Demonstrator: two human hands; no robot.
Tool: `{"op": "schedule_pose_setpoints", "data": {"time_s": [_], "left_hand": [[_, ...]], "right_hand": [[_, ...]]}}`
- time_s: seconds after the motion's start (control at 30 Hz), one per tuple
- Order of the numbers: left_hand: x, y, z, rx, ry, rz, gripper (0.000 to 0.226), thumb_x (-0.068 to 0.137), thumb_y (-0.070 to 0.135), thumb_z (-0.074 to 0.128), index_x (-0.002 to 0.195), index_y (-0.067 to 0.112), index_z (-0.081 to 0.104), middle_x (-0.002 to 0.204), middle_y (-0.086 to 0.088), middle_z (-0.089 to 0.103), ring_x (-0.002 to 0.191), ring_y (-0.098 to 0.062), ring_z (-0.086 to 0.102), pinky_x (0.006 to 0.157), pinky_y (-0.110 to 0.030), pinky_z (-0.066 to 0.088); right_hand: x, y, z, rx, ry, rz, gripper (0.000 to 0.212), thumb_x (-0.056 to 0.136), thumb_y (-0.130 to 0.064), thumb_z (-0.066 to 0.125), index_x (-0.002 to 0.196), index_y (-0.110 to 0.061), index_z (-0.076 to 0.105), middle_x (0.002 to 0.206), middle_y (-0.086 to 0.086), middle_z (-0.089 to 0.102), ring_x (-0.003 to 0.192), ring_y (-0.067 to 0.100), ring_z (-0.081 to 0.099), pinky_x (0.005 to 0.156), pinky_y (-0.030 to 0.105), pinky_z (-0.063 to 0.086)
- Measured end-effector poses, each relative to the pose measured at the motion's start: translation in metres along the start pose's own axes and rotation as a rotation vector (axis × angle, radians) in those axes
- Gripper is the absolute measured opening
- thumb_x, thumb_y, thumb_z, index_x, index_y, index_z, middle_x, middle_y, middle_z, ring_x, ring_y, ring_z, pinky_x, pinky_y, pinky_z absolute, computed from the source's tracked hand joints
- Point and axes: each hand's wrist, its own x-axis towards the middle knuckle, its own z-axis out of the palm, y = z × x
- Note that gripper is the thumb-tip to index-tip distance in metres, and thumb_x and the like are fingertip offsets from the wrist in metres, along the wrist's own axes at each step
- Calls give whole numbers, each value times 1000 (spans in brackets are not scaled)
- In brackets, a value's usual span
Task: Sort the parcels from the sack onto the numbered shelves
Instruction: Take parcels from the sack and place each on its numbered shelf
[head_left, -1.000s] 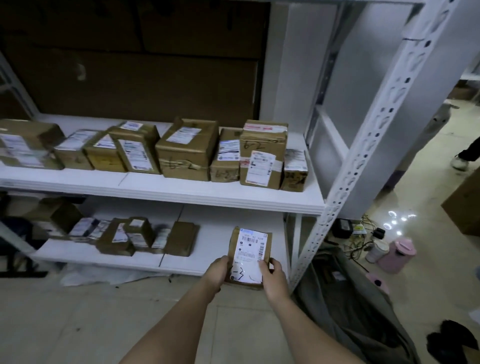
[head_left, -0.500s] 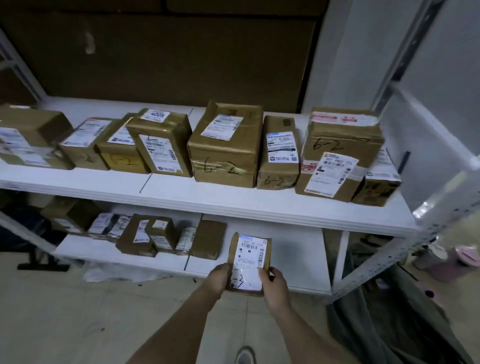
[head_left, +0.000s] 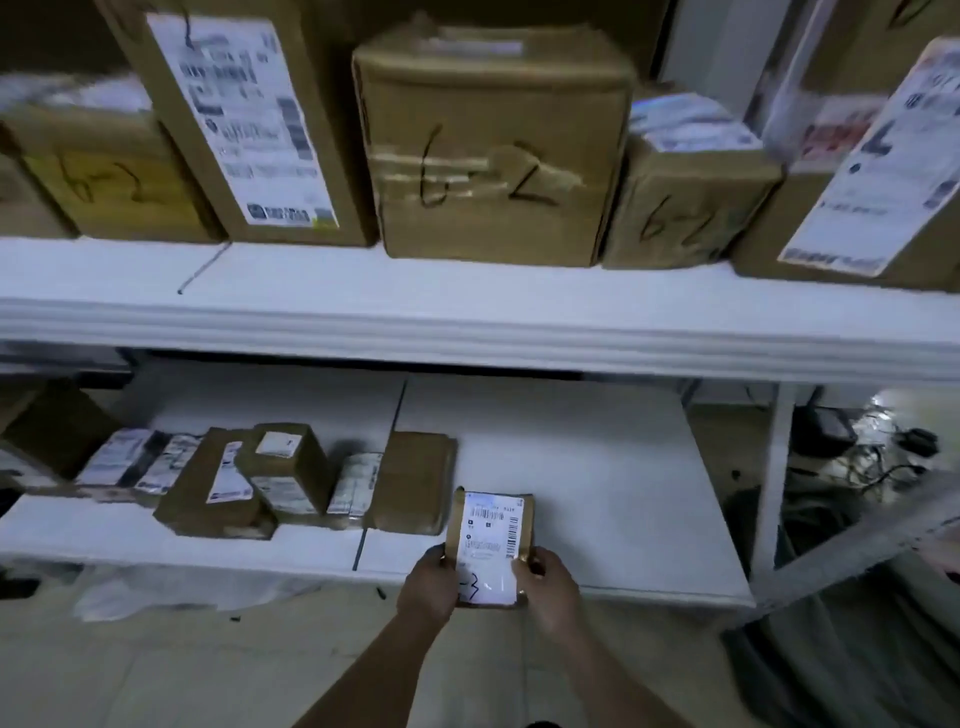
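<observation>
A small brown parcel (head_left: 491, 540) with a white barcode label and a handwritten "-3" is held over the front edge of the lower white shelf (head_left: 597, 499). My left hand (head_left: 428, 584) grips its left edge and my right hand (head_left: 548, 587) grips its right edge. Just left of it on the same shelf lies a flat brown parcel (head_left: 413, 483), then a row of several small parcels (head_left: 249, 478). The grey sack (head_left: 857, 649) lies on the floor at the lower right.
The upper shelf (head_left: 467, 312) carries several larger boxes, some marked "6-2" (head_left: 493, 150). A white upright post (head_left: 771, 483) stands at the right end of the rack. Cables and small devices (head_left: 872, 452) lie on the floor behind it.
The view has closed in and dropped towards the lower shelf. Both hands have carried the parcel forward over the shelf's front edge, beside the flat brown parcel.
</observation>
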Motion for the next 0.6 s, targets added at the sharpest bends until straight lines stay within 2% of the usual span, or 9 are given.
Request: {"op": "schedule_pose_setpoints", "data": {"time_s": [0.03,0.07,0.13,0.2,0.27,0.4,0.5,0.6], "left_hand": [[13,-15,8,-25,11,20,29,101,12,36,119,8,58,97,-2,68,86,-20,61,80,-23,44],[26,-29,13,-31,23,43,28,101,14,37,117,10,59,94,-1,67,80,-18,59,78,-23,44],[50,-52,22,32,54,110,31,102,19,37,126,17,56,111,-5,67,90,-20,58,75,-22,38],[75,-75,29,55,102,168,34,102,22,40,133,18,53,123,-8,64,107,-25,59,76,-23,38],[96,-96,35,34,137,231,34,100,21,45,133,14,54,123,-10,65,111,-27,60,82,-25,42],[120,-122,40,-43,173,334,32,97,22,53,128,15,59,115,-6,69,106,-22,64,86,-28,48],[134,-134,42,-107,191,367,30,96,20,56,125,14,62,110,-5,70,101,-21,66,87,-31,50],[140,-140,46,-152,154,413,34,94,11,54,127,18,59,107,-2,70,102,-20,66,88,-32,51]], "right_hand": [[14,16,12,-11,9,-15,17,95,-23,58,110,-15,60,103,0,65,98,20,63,82,29,48],[25,27,21,-22,7,-32,18,95,-22,58,111,-15,61,104,-1,65,98,19,63,81,29,47],[48,45,39,-28,11,-70,16,95,-20,57,110,-16,60,102,-2,64,94,15,60,77,26,44],[68,60,56,-14,38,-98,21,94,-18,57,114,-14,62,103,0,65,96,17,61,82,29,47],[81,74,71,12,70,-127,25,93,-16,58,118,-11,61,106,0,65,98,17,62,85,30,47],[94,93,85,68,117,-181,28,91,-15,62,119,-13,58,101,-6,65,80,1,58,78,20,43],[100,100,91,36,141,-212,35,89,-16,66,123,-14,56,103,-3,65,87,5,57,77,18,39],[104,110,97,38,179,-208,45,87,-19,69,129,-16,54,118,-2,65,99,9,58,82,20,39]]}}
